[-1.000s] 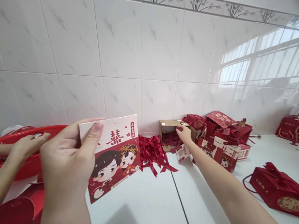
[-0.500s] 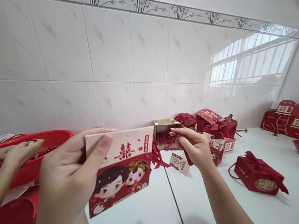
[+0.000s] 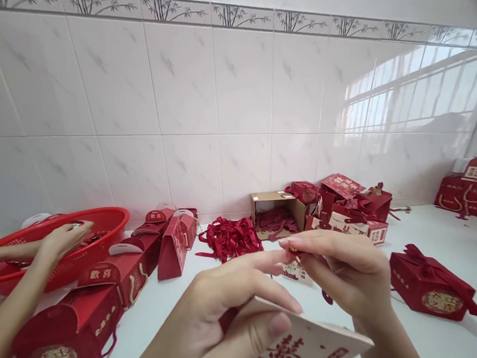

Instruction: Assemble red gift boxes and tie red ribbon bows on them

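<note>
My left hand (image 3: 233, 307) is closed on a printed cardboard gift box (image 3: 315, 339), cream with red lettering on the side that shows. The box is tilted, and its lower part runs out of view. My right hand (image 3: 342, 270) pinches a dark red strip (image 3: 327, 297) that has a small yellow bit (image 3: 293, 249) at the fingertips. The left index finger reaches over to that bit and touches or nearly touches it. Fingers hide most of the strip. Behind the hands lies a small printed card (image 3: 294, 271), partly covered.
A small carton (image 3: 297, 213) holds dark red strips, beside a ribbon heap (image 3: 231, 238). Red gift boxes (image 3: 73, 321) line the left. Another person's hand (image 3: 66, 238) is over a red basket (image 3: 116, 215). A bow-tied box (image 3: 431, 284) stands right, with piled boxes (image 3: 344, 197) behind.
The gift box has swung down and right in my left hand, and its cartoon side has turned away. Both hands have come together at the strip. The view has shifted left.
</note>
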Demonstrator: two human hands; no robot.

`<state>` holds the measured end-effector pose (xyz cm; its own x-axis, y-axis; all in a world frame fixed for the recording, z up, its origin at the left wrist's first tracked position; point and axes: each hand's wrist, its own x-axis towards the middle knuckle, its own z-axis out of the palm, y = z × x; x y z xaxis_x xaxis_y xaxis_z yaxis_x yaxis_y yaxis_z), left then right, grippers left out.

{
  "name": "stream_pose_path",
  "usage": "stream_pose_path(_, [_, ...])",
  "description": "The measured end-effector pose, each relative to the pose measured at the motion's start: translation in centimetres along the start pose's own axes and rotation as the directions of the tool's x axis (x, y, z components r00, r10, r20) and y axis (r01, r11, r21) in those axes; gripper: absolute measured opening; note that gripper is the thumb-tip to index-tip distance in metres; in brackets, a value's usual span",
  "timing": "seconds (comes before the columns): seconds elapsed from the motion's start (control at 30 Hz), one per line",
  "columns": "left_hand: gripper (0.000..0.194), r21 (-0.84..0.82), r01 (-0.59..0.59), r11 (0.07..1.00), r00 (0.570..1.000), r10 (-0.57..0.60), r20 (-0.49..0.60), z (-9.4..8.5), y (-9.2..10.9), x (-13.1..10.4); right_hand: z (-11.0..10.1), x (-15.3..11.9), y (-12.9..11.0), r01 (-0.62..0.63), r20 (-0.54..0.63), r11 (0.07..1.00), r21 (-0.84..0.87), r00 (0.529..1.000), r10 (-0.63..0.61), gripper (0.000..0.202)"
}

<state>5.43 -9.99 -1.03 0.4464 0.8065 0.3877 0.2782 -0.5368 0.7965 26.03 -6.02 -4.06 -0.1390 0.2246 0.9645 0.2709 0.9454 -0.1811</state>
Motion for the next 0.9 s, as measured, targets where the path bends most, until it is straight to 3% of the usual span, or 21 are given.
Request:
stream_pose_path(0.23, [0.012,-0.011,-0.143,0.99,0.989,0.143,-0.026,-0.8,-1.2,0.6,0.6,0.0,0.1,0.005,0.028,1.0,0.031,1.0,-0.006,0.05])
stream_pose_path(0.47, [0.013,-0.066,-0.129,0.989,0.992,0.129,0.001,-1.1,-1.4,1.0,0.6,0.0,0.6,0.013,0.064,0.996,0.094,0.998,-0.019,0.047])
stream_pose_path(0.77, [0.014,-0.005,-0.139,0.99,0.989,0.139,0.044,-0.8,-2.0,3.1,1.4,-0.1,1.6,-0.226,-0.009,0.967,0.114,0.973,0.229,0.027])
stream_pose_path(0.9, [0.013,0.035,-0.152,0.988,0.986,0.149,0.069,-1.1,-2.7,3.7,1.1,0.3,1.8,-0.144,-0.009,0.989,-0.03,0.99,0.144,0.027])
